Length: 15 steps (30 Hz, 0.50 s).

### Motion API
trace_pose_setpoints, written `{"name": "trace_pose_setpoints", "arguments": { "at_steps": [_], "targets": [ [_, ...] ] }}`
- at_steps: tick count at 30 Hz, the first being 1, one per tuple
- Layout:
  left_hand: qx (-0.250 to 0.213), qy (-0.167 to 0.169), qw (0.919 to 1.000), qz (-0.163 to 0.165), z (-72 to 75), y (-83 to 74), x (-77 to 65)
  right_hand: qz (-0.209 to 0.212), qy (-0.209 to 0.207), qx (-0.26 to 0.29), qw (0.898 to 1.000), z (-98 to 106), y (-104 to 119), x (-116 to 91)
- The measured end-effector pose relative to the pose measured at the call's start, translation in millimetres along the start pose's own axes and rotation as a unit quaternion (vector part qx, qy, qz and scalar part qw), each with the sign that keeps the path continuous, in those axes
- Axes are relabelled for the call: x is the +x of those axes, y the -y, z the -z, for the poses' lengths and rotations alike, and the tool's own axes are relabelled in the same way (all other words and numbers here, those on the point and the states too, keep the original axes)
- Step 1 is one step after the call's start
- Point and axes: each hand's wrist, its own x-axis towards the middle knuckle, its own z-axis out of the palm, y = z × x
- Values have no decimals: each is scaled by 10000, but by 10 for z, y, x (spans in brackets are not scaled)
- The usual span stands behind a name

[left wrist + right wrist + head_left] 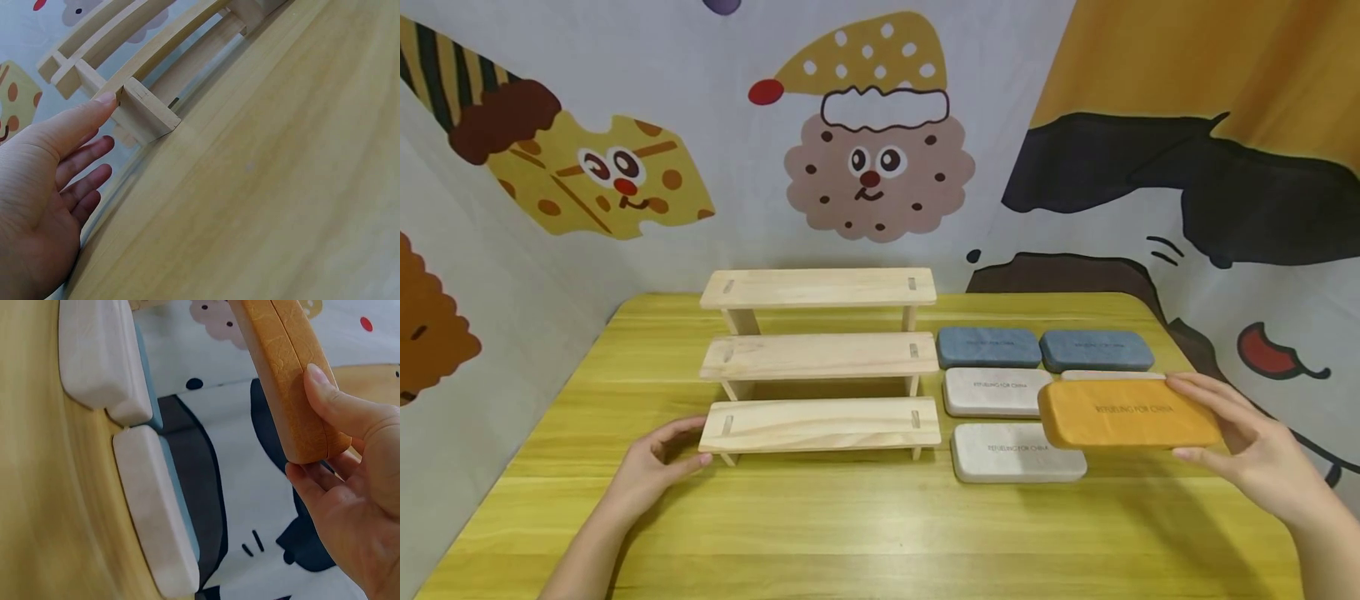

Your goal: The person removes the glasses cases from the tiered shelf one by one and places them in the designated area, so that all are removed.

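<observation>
A three-tier wooden display stand (820,423) stands on the table. My left hand (658,462) is at the left end of its lowest shelf, with the thumb on the front edge; in the left wrist view the thumb (94,115) touches the board's end and the lower fingers hang loosely curled, while the index finger is mostly hidden. My right hand (1262,446) holds an orange glasses case (1131,414) by its right end, raised above the table. In the right wrist view the thumb (340,403) lies on one face of the case (281,369) and fingers support the other side.
Right of the stand lie two blue cases (988,347) (1097,351) at the back. In front are white cases (997,392) (1018,454), with another white case (1112,376) mostly behind the orange one. A cartoon-printed cloth (880,183) hangs behind the wooden table (820,533).
</observation>
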Motion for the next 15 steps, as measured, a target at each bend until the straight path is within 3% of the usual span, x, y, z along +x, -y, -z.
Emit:
{"name": "trace_pose_setpoints", "arguments": {
  "at_steps": [15],
  "targets": [
    [26, -30, 10000, -36, -1, -7, 2, -508, -17, -82, 9987, 58, -325, -236]
  ]
}}
